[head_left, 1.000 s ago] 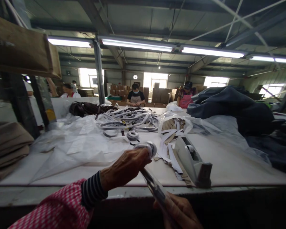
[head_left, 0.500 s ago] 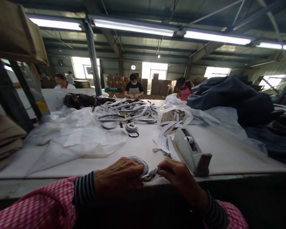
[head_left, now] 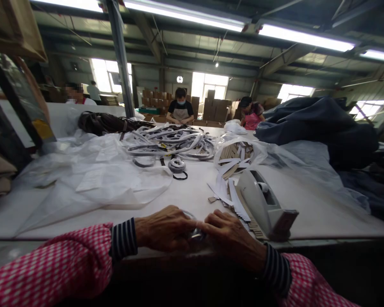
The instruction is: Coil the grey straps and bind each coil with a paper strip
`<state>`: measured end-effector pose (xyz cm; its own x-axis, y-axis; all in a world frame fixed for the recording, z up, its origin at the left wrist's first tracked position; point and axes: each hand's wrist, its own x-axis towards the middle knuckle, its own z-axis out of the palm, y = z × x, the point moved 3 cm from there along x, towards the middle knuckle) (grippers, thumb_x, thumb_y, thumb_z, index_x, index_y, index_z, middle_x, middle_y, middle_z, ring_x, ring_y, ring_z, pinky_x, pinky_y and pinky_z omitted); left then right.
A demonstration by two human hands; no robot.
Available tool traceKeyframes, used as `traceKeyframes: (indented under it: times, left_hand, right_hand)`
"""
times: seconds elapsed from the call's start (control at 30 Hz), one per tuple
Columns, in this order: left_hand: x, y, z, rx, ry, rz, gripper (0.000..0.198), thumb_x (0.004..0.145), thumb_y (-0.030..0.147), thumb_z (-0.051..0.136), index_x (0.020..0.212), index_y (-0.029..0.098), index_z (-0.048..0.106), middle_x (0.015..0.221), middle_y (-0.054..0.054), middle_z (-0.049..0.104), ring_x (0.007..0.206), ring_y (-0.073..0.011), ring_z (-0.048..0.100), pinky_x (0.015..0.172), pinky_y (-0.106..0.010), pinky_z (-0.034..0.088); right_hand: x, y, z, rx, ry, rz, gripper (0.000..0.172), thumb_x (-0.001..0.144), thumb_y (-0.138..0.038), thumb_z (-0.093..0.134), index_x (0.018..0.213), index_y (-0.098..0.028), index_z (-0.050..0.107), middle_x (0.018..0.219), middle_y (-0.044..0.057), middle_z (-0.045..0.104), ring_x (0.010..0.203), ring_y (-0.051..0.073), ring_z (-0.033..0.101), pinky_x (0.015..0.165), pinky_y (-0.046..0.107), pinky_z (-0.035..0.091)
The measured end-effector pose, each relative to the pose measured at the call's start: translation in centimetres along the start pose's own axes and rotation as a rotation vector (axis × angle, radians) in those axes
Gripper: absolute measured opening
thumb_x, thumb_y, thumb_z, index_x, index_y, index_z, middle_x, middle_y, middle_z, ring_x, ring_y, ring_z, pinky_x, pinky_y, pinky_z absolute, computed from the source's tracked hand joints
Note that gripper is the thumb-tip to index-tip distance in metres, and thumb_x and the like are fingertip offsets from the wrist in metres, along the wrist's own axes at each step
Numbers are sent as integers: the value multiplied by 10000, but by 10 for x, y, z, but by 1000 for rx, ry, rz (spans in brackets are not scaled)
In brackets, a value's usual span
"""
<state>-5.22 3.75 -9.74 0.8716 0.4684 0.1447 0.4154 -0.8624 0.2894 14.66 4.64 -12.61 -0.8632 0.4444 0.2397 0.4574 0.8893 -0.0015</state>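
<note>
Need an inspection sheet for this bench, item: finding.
Surface: white table, partly covered.
Job's things: grey coil at the near edge, mostly hidden by the hands; tape dispenser to the right.
Clutter: tangled strips, plastic sheeting at left, loose card strips beside the dispenser, dark cloth at right.
Hands: left hand on the coil; right hand meets it there, grips partly hidden.
Cables: nothing seen that is clearly one.
Surroundings: co-workers beyond the table, boxes, lit lamps overhead.
</note>
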Motion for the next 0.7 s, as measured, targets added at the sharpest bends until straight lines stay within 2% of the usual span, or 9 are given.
traceKeyframes:
  times: [0.07,0.13,0.23,0.37,0.43,0.5,0.6,0.7]
  left_hand:
    - [-8,1,6,44,64,-4,143,906,285,622,1033,221,638,834,-31,686,685,-206,608,622,-312,398]
    - [-14,2,13,105,80,-45,98,944,293,615,981,204,632,904,-49,670,753,-208,600,672,-321,421]
    - [-17,5,20,220,60,-120,106,953,263,650,1037,200,642,1022,-66,641,895,-232,569,780,-343,438]
    - [-16,8,13,333,105,-170,234,882,203,736,1106,224,669,1238,-104,587,1127,-316,465,955,-458,404]
    - [-18,8,7,225,95,-178,225,871,184,755,1080,246,699,1278,-94,570,1167,-309,450,981,-451,417]
    - [-22,7,1,68,105,-158,179,872,160,754,1026,242,717,1301,-85,567,1188,-281,466,1000,-412,443]
    - [-30,1,-8,-89,156,-73,107,891,155,729,981,212,717,1426,-106,527,1270,-274,469,1068,-415,439]
    - [-36,-9,-14,-121,166,-52,164,908,217,721,1072,226,731,1505,-128,490,1349,-311,437,1127,-479,402]
  right_hand:
    - [3,-2,1,-10,-9,-22,436,1029,-278,591,1455,-251,501,1034,32,655,895,213,550,758,348,406]
    - [4,-4,1,-16,0,-40,418,1030,-355,588,1425,-234,524,1018,38,656,891,219,559,749,354,400]
    - [6,-6,1,-31,0,-41,395,1032,-388,578,1386,-216,547,1019,48,660,906,222,575,751,352,399]
    - [11,-7,-7,20,-61,-18,287,1043,-345,567,1304,-226,585,1008,33,664,909,198,593,753,317,406]
    - [16,-5,-13,71,-113,-13,247,1030,-257,579,1275,-232,589,998,17,671,902,180,608,753,293,409]
    - [24,-3,-20,99,-160,-15,307,999,-204,597,1303,-242,567,993,7,684,894,171,627,741,278,408]
    - [36,1,-26,93,-208,-49,320,993,-255,619,1308,-258,566,1005,13,699,904,180,650,723,278,400]
    - [45,1,-24,84,-212,-84,202,991,-269,640,1190,-240,624,1027,25,708,946,188,656,728,283,399]
